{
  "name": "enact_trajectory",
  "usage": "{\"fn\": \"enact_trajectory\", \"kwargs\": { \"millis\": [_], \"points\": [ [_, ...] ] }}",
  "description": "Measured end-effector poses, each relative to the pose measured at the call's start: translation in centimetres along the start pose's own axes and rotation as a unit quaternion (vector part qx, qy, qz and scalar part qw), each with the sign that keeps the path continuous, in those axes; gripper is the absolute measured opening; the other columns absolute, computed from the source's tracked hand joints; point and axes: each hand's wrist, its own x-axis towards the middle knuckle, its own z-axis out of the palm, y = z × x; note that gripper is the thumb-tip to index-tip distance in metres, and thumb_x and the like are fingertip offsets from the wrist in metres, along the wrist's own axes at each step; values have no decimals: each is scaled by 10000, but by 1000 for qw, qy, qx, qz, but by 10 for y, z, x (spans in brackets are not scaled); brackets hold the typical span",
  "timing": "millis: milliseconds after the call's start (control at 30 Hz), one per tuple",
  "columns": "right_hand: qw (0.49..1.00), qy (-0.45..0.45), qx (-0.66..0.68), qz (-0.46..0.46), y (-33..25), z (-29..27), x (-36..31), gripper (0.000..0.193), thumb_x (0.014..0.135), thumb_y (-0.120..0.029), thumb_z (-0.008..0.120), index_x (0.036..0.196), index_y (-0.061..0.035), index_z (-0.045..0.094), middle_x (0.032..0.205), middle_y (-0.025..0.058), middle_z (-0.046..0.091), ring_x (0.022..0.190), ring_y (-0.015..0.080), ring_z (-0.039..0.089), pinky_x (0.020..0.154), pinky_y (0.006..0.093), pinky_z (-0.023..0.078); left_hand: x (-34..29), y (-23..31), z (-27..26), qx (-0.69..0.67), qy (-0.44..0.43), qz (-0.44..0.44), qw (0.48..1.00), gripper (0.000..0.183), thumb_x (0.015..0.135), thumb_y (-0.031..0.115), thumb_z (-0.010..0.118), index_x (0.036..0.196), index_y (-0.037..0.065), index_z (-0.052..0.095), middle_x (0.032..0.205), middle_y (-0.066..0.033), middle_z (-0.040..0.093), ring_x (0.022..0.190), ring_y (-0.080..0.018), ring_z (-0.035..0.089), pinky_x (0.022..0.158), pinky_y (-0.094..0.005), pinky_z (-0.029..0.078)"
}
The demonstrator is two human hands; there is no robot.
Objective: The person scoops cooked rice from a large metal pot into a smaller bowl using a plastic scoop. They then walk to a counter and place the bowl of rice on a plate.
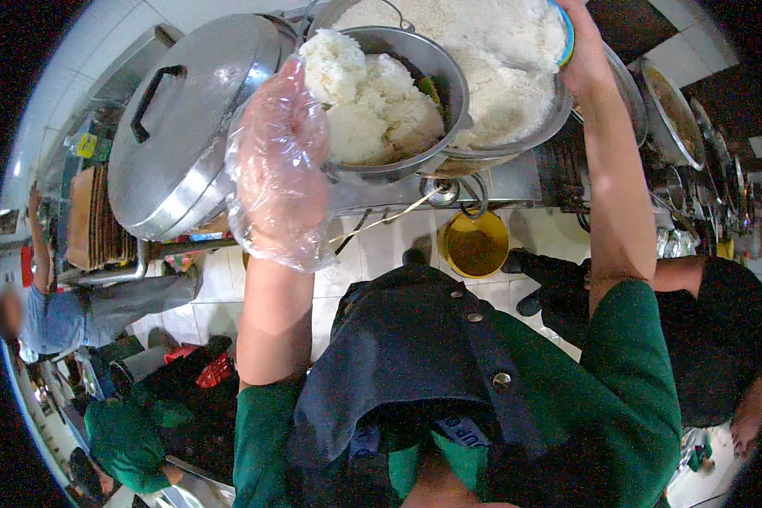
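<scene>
My left hand [284, 140], inside a loose clear plastic bag or glove, is at the left rim of a metal pot [459, 97]. Its closed fingers are against a clump of white cooked rice [332, 61] that rises above that rim; the fingertips are partly hidden. More rice lies in the pot, with something dark and green along its far inner side. At the upper right my right hand [586, 55] grips the side of a blue-rimmed bowl [565, 35] with rice in it. Beneath the bowl is a big metal basin [559, 118] heaped with rice.
A large metal lid [199, 110] with a black handle leans left of the pot. A yellow bucket [476, 245] stands on the tiled floor. Round pans [670, 114] line the right side. Other people [127, 440] are at the lower left, left edge and right.
</scene>
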Motion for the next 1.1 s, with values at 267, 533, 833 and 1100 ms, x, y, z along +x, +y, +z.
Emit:
{"fn": "enact_trajectory", "kwargs": {
  "millis": [267,533,833,1100],
  "points": [
    [447,-272,-805,-279,-4,117,-74,460,843,-457,549,1043,-43,563,806,116,613,845,215,579,878,435,404,2,-4,-3,144,1,78,986,235,885,212,545,679,146,453,531,68,298,444,-60,273,420,-237,209],
    [549,-205,-748,-312,-23,110,-59,529,836,-557,523,985,-52,567,780,101,600,768,208,574,785,413,434,-2,2,-1,-23,13,-25,999,265,888,235,554,664,152,439,526,65,299,438,-52,277,393,-231,199],
    [575,-184,-721,-341,-10,133,-41,475,808,-511,605,913,-48,587,853,105,593,883,197,536,846,361,444,1,-1,-13,-63,-34,-20,997,168,853,174,594,711,109,533,600,60,366,499,-52,294,452,-213,200],
    [463,-318,-718,-412,2,149,-56,404,717,-346,707,985,-53,636,983,108,629,1004,186,532,953,391,392,-6,-7,-9,-19,-6,-9,1000,240,849,189,596,651,133,473,576,59,339,476,-54,284,444,-228,194]
  ]
}}
